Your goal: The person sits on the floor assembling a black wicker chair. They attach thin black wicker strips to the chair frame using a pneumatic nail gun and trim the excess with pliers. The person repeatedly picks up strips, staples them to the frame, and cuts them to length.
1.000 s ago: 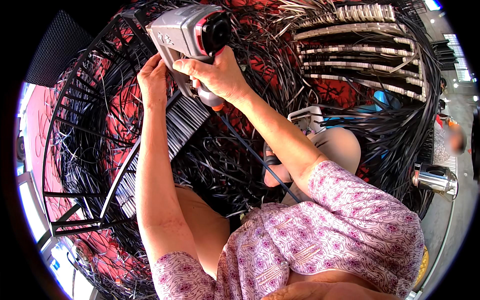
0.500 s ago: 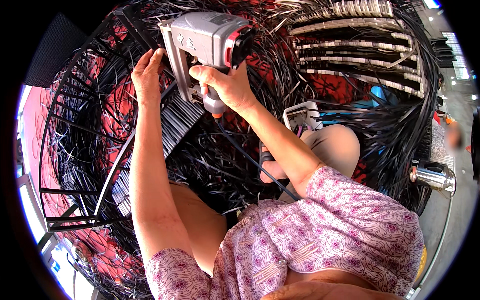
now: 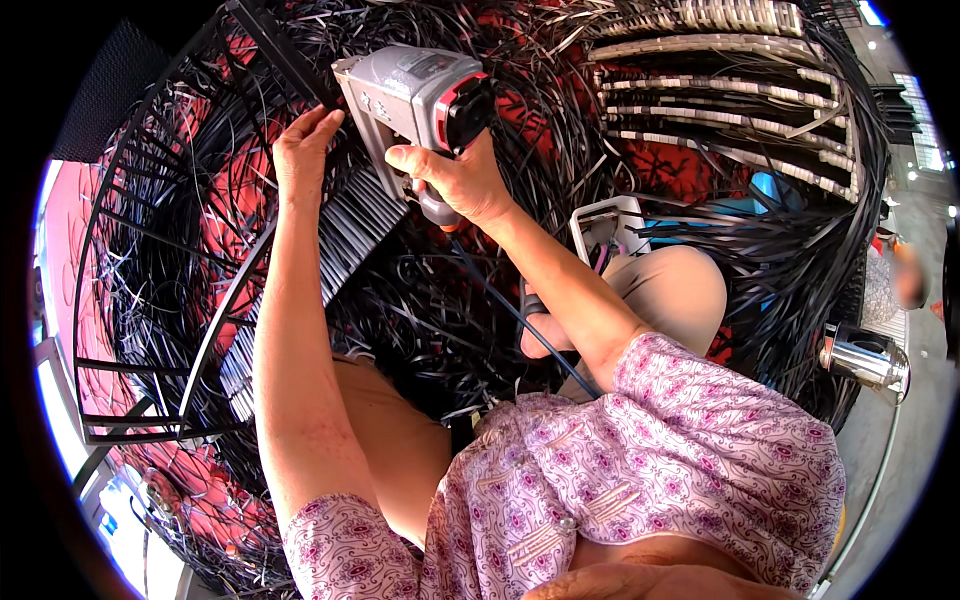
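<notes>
My right hand [image 3: 460,180] is wrapped round the grip of a grey pneumatic staple gun [image 3: 405,85] with a red and black end cap. A dark air hose [image 3: 490,290] runs from its grip down toward my lap. Close to the gun's nose side, my left hand [image 3: 303,155] has thumb and fingers drawn together at the end of a dark bar [image 3: 275,45]. What lies between those fingertips is hidden. Under the gun and beside my left forearm is a panel wrapped in dark grey strips [image 3: 355,235], part of a curved black frame [image 3: 88,290].
Loose black strips [image 3: 400,310] cover the red floor covering. Woven pale bands [image 3: 720,90] with long dark tails lie at the upper right. A white-rimmed basket [image 3: 610,210] stands beside my knee, and a shiny metal kettle-like vessel [image 3: 865,357] is at the right.
The staple gun and my right hand have shifted slightly down, with the gun tilted a little more. My left hand has edged right and down. The black frame appears slightly higher.
</notes>
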`<state>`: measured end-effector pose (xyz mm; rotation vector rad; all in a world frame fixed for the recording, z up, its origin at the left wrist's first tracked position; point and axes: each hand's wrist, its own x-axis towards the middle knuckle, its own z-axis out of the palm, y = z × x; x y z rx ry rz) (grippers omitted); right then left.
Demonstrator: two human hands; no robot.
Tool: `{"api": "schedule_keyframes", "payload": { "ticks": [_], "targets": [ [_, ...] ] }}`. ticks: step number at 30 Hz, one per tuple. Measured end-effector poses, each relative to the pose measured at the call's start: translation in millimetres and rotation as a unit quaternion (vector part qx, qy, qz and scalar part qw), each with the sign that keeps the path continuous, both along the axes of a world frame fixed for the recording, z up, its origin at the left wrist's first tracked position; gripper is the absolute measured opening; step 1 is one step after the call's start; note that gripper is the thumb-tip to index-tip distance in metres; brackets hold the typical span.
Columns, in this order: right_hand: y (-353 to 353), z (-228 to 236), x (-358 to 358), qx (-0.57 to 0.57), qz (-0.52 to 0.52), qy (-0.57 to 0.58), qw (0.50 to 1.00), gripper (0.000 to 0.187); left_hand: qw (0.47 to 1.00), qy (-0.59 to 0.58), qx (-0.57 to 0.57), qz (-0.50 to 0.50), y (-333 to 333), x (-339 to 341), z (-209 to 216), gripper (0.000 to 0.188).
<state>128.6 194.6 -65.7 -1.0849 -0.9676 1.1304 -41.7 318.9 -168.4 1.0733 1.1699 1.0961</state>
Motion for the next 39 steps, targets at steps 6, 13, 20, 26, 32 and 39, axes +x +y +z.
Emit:
{"api": "schedule_keyframes", "payload": {
  "ticks": [6, 13, 20, 26, 32, 39],
  "targets": [
    [-0.9, -8.8, -3.1, -0.011, 0.014, -0.016, 1.0, 0.023, 1.0, 0.017, 0.004, -0.017, -2.2, -0.2, 0.3, 0.038],
    [-2.5, -19.0, -8.9, -0.024, 0.022, -0.008, 0.999, 0.039, 0.998, 0.041, -0.004, -0.042, -4.3, -2.9, -14.2, 0.035],
    [-3.7, -30.9, -11.9, -0.033, 0.022, -0.014, 0.999, 0.04, 0.999, 0.04, 0.014, -0.018, -4.2, -1.1, -9.0, 0.043],
    [-4.0, -51.5, -10.7, -0.03, 0.019, -0.067, 0.997, 0.045, 1.0, 0.013, 0.004, -0.019, -6.0, -0.4, -11.3, 0.038],
    [-4.4, -64.2, -13.8, 0.006, -0.001, -0.075, 0.997, 0.039, 0.999, 0.038, -0.001, -0.007, -4.7, 0.6, -9.7, 0.032],
    [-4.7, -66.2, -14.4, -0.005, 0.005, -0.077, 0.997, 0.036, 0.999, 0.037, 0.01, -0.013, -3.6, -1.3, -15.4, 0.036]
  ]
}}
